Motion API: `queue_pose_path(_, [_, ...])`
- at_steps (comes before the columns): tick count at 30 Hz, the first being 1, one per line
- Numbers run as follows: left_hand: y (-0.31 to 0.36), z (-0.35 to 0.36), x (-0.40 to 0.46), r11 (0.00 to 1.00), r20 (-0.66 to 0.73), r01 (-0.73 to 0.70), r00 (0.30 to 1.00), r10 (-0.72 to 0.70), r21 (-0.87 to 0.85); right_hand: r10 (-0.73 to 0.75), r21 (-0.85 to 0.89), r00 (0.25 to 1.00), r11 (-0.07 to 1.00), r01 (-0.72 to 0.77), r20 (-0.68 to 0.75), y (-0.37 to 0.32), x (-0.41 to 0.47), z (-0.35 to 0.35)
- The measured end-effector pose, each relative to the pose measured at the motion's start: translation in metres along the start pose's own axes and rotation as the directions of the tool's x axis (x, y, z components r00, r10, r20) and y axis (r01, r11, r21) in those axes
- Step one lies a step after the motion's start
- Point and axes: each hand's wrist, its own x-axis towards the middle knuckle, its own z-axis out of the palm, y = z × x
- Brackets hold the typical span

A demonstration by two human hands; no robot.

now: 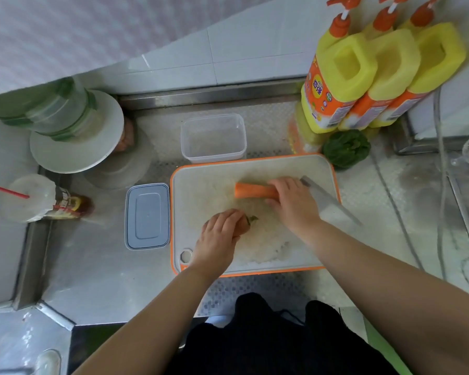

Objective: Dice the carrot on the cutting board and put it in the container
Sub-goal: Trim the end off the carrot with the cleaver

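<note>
Peeled carrot (pixel 255 191) lying flat across the far half of the orange-rimmed cutting board (pixel 295 255), cut end pointing left. Right hand (pixel 293 201) over the carrot's right end, fingers bent down onto it; cleaver (pixel 328 201) slanting out from beneath that hand toward the board's right edge, though whether gripped or merely lying there cannot be told. Left hand (pixel 220 234) near the board's front left, fingers curled round a carrot top (pixel 248 221) with green stem bits showing. Clear container (pixel 214 138), open, just behind the board's far edge. Grey lid (pixel 147 216) flat beside the board's left edge. Three yellow detergent bottles (pixel 377 77) beyond the board's far right corner.
</note>
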Motion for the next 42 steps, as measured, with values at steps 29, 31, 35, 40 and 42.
queue_pose_path(29, [0.019,0.022,-0.017,0.996,-0.291,-0.021,0.957,-0.003,-0.081,0.336,0.102,0.906,0.942,-0.320,-0.258,0.019,-0.103,-0.047])
queue_pose_path(31, [0.019,0.025,-0.010,0.996,-0.299,-0.051,0.954,0.026,-0.076,0.184,0.024,0.971,0.983,-0.182,-0.153,-0.006,-0.093,-0.052])
queue_pose_path(35, [0.014,0.031,-0.001,0.992,-0.332,-0.116,0.938,0.096,-0.042,0.121,0.006,0.979,0.992,-0.123,0.163,-0.037,-0.093,-0.044])
queue_pose_path(40, [0.002,0.038,0.002,0.988,-0.332,-0.153,0.934,0.133,-0.033,0.119,-0.038,0.963,0.993,-0.114,0.240,-0.046,-0.095,-0.038])
queue_pose_path(42, [0.000,0.040,0.004,0.988,-0.310,-0.154,0.940,0.141,-0.017,0.115,-0.062,0.961,0.993,-0.103,0.252,-0.047,-0.095,-0.041])
